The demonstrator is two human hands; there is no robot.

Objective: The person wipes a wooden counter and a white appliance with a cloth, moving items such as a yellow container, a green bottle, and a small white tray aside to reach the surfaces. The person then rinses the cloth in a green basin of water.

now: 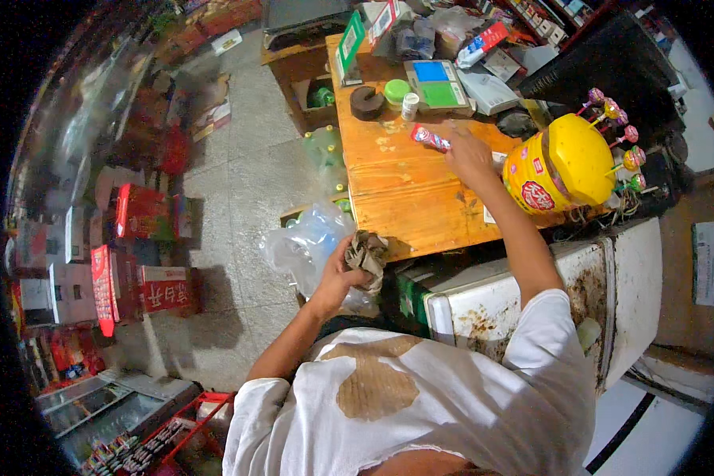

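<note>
My left hand (335, 278) grips a crumpled grey-brown cloth (367, 257) at the near left corner of a wooden table (404, 202). Farther over the tabletop, my right hand (471, 153) has its fingers on one end of a small red and blue candy packet (431, 138). Just beyond that packet stand a small white bottle (410, 107) and a round container with a green lid (397, 92). A dark brown round object with a notch (367, 103) sits left of them. To the right of my right forearm is a yellow lollipop jar (559, 166).
Lollipops (630, 157) stick out of the jar's far side. A white, rust-stained chest (476, 315) adjoins the table's near edge. Clear plastic bags (309, 244) hang by the left corner. Red boxes (143, 211) line the floor's left side. Upright code signs (351, 44) stand at the back.
</note>
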